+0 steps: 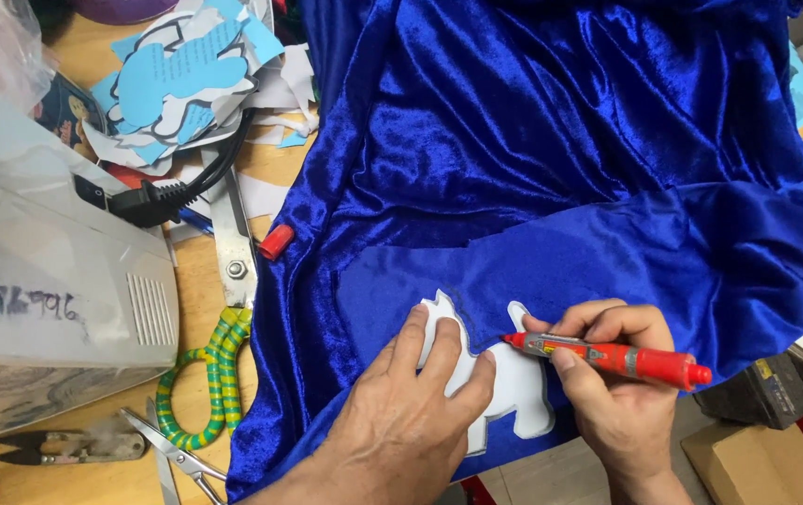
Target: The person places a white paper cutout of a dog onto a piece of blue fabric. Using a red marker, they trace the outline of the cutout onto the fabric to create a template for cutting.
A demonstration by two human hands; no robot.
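Shiny blue velvet fabric [551,140] covers most of the table, folded over so its matte back faces up near me. A white animal-shaped paper template [513,393] lies on the matte part. My left hand [401,421] presses flat on the template's left half, fingers spread. My right hand [616,393] grips a red marker pen [607,355], its tip touching the fabric at the template's upper edge between two bumps. The marker's red cap [276,241] lies at the fabric's left edge.
A grey machine [46,281] fills the left side, with a black plug and cable [153,201]. Large scissors with green-yellow wrapped handles [219,346], a smaller pair [172,449], a thread snip [55,447] and blue-and-white paper cutouts [186,75] lie on the wooden table.
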